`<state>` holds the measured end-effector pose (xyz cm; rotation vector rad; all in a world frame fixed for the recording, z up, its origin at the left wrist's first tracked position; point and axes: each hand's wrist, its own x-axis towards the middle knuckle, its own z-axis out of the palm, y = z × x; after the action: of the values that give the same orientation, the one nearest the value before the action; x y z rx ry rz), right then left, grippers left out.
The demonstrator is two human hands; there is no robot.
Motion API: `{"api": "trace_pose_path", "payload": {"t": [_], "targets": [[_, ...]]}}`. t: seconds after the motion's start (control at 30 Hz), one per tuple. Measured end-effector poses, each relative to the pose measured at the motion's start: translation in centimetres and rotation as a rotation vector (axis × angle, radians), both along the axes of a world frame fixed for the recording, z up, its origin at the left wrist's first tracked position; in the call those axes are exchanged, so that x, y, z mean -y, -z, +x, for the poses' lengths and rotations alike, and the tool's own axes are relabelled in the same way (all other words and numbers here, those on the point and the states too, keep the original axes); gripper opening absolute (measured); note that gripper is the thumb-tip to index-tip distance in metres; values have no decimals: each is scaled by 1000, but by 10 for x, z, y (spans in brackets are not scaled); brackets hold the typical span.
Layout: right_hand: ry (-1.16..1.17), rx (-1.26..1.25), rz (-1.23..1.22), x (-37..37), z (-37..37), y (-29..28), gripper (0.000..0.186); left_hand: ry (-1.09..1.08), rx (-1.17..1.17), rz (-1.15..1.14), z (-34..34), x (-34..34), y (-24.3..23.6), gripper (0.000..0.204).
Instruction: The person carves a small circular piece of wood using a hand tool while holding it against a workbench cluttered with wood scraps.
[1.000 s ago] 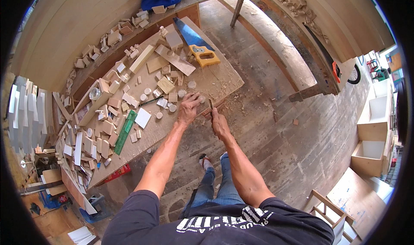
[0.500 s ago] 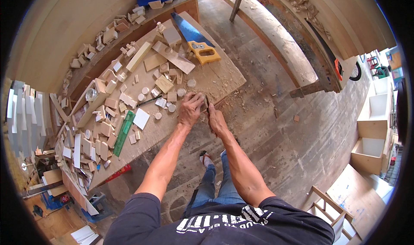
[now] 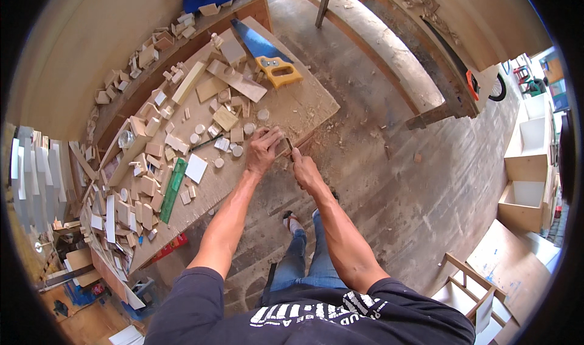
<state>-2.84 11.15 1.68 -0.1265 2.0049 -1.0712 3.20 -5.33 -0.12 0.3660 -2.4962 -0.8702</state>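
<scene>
At the near edge of the workbench [image 3: 292, 117], my left hand [image 3: 263, 150] is closed on a small wooden block [image 3: 281, 148], pressing it by the bench edge. The fingers partly cover the block. My right hand [image 3: 306, 172] is wrapped round a narrow dark-bladed cutting tool [image 3: 289, 143]. Its blade points up and away, right against the block; its handle is mostly hidden in the fist, so its exact kind cannot be told. Pale shavings [image 3: 304, 123] lie on the bench just beyond my hands. Left of my left hand are several round wooden pieces [image 3: 249, 128].
A handsaw [image 3: 271, 59] with a yellow handle lies at the far bench corner. Wooden blocks [image 3: 149, 184] crowd the left side, with a green strip [image 3: 174, 190] and a white square [image 3: 196, 169] among them. A long curved board [image 3: 389, 59] stands beyond, white-lined boxes [image 3: 524, 199] at right.
The blade has shifted slightly left and stands more clear of my right hand. My right hand has turned a little and more of the wooden block shows. The whole view has shifted slightly.
</scene>
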Motion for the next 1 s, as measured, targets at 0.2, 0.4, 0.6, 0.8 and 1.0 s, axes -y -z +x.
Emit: {"api": "trace_pose_path", "payload": {"t": [0.2,0.4,0.6,0.8,1.0], "targets": [[33,35,-76,6,-14,0,76,14,-1,1,-4,-2,-6,23],[29,-27,-96,18,-1,1,74,15,6,8,0,0,-5,24],[35,-126,-59,24,4,12,73,8,-6,11,-2,-3,-6,24],[67,-367,65,37,16,19,72,-3,10,-37,-1,0,-4,26],[156,-130,-173,20,7,24,73,6,11,-45,-1,1,0,30]]}}
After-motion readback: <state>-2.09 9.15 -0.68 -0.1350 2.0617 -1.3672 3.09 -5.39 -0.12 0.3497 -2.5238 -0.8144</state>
